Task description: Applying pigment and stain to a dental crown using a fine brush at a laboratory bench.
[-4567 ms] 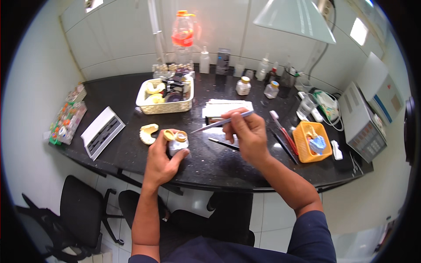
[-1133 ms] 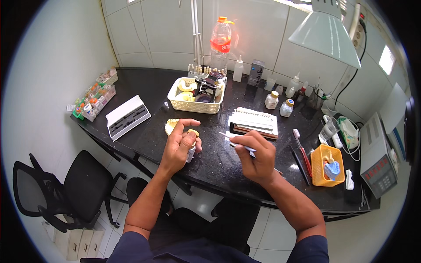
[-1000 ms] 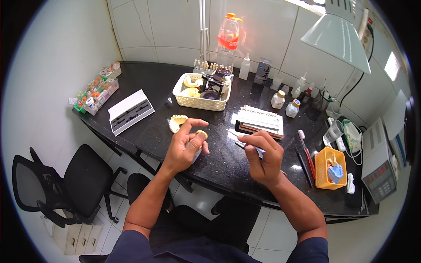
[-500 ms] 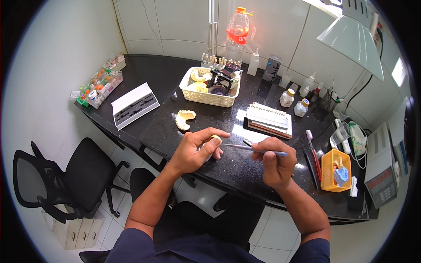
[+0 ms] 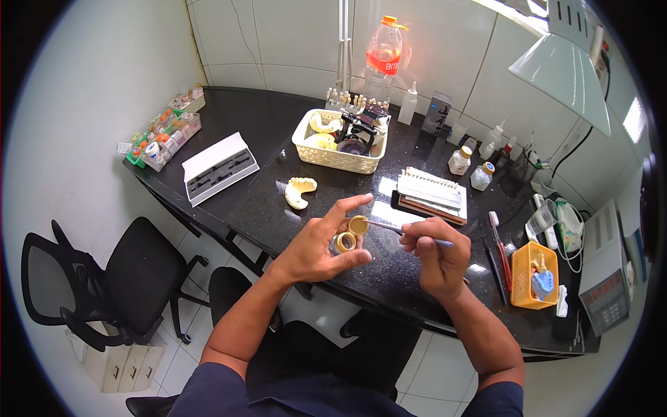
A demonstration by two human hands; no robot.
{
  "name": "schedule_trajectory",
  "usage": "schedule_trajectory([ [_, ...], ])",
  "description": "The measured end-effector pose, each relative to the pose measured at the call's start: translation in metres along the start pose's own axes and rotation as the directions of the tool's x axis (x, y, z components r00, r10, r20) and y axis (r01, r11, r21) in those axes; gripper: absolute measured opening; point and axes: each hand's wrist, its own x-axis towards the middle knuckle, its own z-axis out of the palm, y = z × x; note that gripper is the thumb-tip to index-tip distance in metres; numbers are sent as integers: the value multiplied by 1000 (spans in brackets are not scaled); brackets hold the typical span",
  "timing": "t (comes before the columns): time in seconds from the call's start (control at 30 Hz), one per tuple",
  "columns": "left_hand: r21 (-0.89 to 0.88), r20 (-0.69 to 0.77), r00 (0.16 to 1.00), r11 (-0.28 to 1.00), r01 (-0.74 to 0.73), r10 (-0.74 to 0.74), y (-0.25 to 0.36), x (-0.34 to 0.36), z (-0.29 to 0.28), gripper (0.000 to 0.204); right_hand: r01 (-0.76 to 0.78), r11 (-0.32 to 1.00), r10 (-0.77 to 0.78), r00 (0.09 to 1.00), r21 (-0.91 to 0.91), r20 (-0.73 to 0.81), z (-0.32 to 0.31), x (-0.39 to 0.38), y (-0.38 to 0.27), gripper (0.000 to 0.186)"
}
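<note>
Here's the black speckled table [image 5: 267, 125], curving along a pale tiled wall [image 5: 299, 42], with the lamp [image 5: 566, 80] leaning in from the right and a black mesh chair [image 5: 142, 278] standing on the floor at left. Up on the surface, the cream basket [image 5: 337, 160] sits loaded below the clear bottle [image 5: 382, 69]; the white open case [image 5: 221, 170] lies to its left, the yellow basket [image 5: 531, 300] far right. And there's the small jar [image 5: 340, 249], above the near edge of the table, below the U-shaped dental model [image 5: 297, 196]: the left hand [image 5: 319, 243] has it, thumb and forefinger spread wide while the other fingers hold it. The right hand [image 5: 442, 254] pinches a slim lavender tool [image 5: 385, 226], fingers closed firmly, its tip right by the lid [image 5: 358, 225]; contact, I can't tell. Now the change: half a second ago that left thumb lay across the lid; it's swung clear, and the lid stands raised beside the jar's bare ringed mouth.
</note>
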Motion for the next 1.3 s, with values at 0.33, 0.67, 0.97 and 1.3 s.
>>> schedule_trajectory([
  [0.33, 57, 55, 980, 979, -195, 192, -21, 5, 4, 101, 32, 998, -25, 992, 55, -122, -2, -3, 0, 35],
  [0.67, 22, 45, 979, 980, -199, 198, -20, 3, 4, 94, 242, 966, -230, 965, -89, 128, 1, 4, -8, 17],
  [0.97, 46, 70, 982, 983, -179, 175, -18, 4, 4, 61, 158, 972, -133, 980, -174, 146, 11, 2, -9, 24],
  [1.3, 78, 58, 987, 985, -153, 149, -21, 3, 6, 63, 149, 983, -116, 959, -112, 259, 9, 3, -8, 24],
])
